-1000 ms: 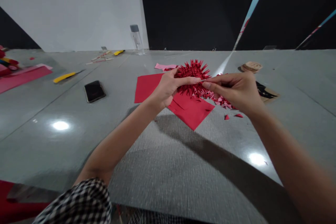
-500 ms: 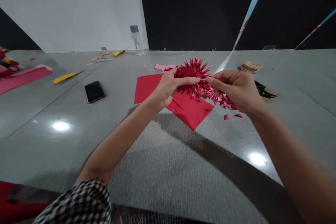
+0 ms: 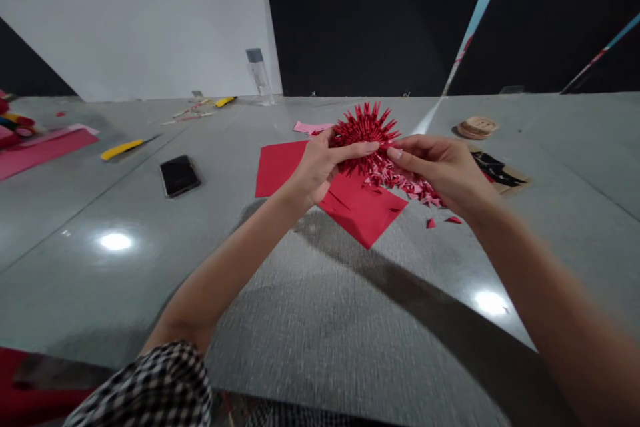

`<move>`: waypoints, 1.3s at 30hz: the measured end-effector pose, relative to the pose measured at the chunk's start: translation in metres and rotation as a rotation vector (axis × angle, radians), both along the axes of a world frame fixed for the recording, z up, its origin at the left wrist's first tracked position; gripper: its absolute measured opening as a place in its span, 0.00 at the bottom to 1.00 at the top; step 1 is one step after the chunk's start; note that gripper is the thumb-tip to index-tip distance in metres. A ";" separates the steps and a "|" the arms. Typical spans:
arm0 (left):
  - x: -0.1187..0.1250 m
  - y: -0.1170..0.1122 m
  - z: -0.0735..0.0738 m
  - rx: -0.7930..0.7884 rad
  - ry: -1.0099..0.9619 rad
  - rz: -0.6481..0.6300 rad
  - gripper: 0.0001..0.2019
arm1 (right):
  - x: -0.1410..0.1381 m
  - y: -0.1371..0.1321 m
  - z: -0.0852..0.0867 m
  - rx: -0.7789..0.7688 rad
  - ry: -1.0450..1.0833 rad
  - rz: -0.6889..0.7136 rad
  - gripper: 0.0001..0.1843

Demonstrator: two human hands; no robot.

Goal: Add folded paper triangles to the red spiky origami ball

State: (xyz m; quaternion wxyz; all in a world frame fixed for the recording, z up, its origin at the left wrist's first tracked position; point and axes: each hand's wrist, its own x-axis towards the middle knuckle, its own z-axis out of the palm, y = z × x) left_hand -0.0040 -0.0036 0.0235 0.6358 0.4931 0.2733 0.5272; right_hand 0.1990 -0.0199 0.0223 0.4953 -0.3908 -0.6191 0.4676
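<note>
Nearest, sleeve: black-and-white checked cloth (image 3: 150,383) on the left arm, by the near edge of the gray tabletop (image 3: 280,320).
Red sheets: flat red paper (image 3: 367,217) below the hands, one corner pointing toward the person.
Folded triangles: small red and pink paper pieces (image 3: 425,195) heaped beside the sheets, a couple lying apart.
Progress: the red spiked paper ball (image 3: 367,123) carries dense rings of points, so it looks well built up; the loose heap suggests plenty is left unused. Its far side is hidden.
Ball's place: above the sheets, against the left hand and just beside the right fingertips.
Left hand (image 3: 320,167): wrapped around the ball's left side, thumb laid across its front.
Right hand (image 3: 440,163): narrow, thumb and forefinger nearly meeting at the ball's right edge, seemingly pinching a small red piece, mostly covered.
Left side: a smartphone (image 3: 180,175), then a yellow utility knife (image 3: 123,149).
Right side: round tan discs (image 3: 477,127), well apart from the ball.
Farthest: a gray-capped clear bottle (image 3: 259,73) near the wall (image 3: 165,20).
</note>
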 end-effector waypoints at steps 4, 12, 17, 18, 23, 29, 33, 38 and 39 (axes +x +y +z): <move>-0.002 0.002 0.000 0.027 0.032 -0.033 0.23 | 0.002 0.001 -0.001 -0.006 0.005 0.019 0.16; -0.002 0.000 -0.002 0.002 0.036 -0.003 0.21 | 0.008 0.003 0.001 -0.085 -0.030 0.065 0.13; -0.002 0.001 -0.006 0.001 0.013 -0.043 0.19 | 0.011 0.003 0.002 -0.067 -0.097 0.077 0.13; -0.002 0.002 -0.007 0.004 0.013 -0.059 0.19 | 0.011 0.003 0.003 -0.058 -0.110 0.079 0.14; -0.005 0.005 -0.005 -0.003 0.037 -0.115 0.20 | 0.009 0.003 0.002 -0.039 -0.097 0.043 0.18; -0.008 0.004 0.001 0.009 0.078 -0.139 0.18 | 0.006 0.005 -0.002 0.039 -0.015 -0.029 0.19; -0.010 0.002 0.003 -0.013 0.083 -0.169 0.15 | 0.008 0.005 -0.002 0.035 -0.009 -0.019 0.17; -0.011 0.001 0.004 -0.014 0.083 -0.183 0.16 | 0.011 0.007 -0.001 -0.013 -0.017 0.043 0.14; -0.011 0.001 0.004 -0.010 0.083 -0.178 0.15 | 0.011 0.007 -0.002 -0.014 -0.019 0.050 0.14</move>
